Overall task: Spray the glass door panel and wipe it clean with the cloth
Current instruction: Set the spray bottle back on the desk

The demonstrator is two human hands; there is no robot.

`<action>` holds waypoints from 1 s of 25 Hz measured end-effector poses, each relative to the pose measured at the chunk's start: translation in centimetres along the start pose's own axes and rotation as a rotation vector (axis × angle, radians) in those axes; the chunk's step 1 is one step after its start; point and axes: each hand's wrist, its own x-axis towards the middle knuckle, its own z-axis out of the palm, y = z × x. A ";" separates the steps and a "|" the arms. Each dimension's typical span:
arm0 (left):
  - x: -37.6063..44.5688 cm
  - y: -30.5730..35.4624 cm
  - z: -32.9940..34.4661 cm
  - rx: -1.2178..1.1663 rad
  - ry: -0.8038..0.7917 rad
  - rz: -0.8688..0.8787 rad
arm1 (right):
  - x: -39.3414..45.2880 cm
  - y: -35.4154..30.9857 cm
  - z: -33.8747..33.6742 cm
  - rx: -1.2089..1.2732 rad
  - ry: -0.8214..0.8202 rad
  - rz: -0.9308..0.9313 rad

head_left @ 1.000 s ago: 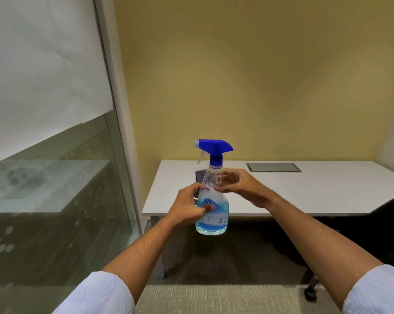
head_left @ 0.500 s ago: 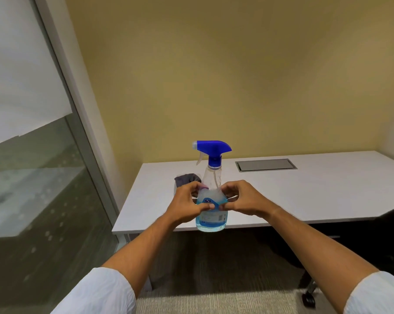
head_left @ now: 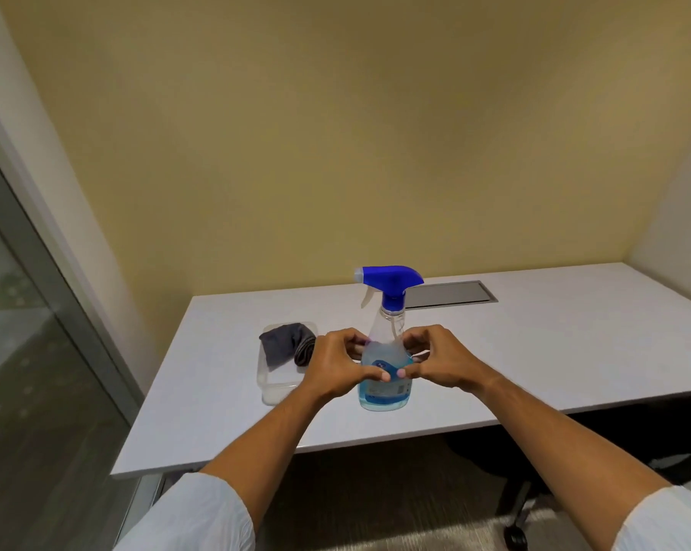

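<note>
A clear spray bottle with a blue trigger head and pale blue liquid stands upright over the white table. My left hand grips its left side and my right hand grips its right side, fingertips meeting on the label. A dark grey folded cloth lies in a clear plastic tray just left of my left hand. The glass door panel runs along the left edge of the view, with a frosted upper part.
A grey metal cable hatch is set in the table behind the bottle. A yellow wall closes the back. A black office chair with a castor sits under the table at the right. Grey carpet covers the floor.
The view has swung right and toward the table, so the glass panel slid to the left edge. Both hands have carried the bottle over the table; the cloth and tray have come into sight.
</note>
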 end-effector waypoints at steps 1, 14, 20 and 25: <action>1.2 -0.6 0.3 0.007 0.002 -0.018 | 1.2 0.5 -0.2 -0.009 -0.001 0.021; 11.3 -7.9 2.2 0.100 -0.024 -0.236 | 13.1 8.6 2.1 0.046 -0.046 0.068; 13.9 -11.1 4.1 0.133 0.074 -0.379 | 18.0 12.1 3.7 0.042 -0.109 0.050; 14.6 -12.8 5.5 0.122 0.110 -0.474 | 19.8 14.4 5.2 0.075 -0.148 0.097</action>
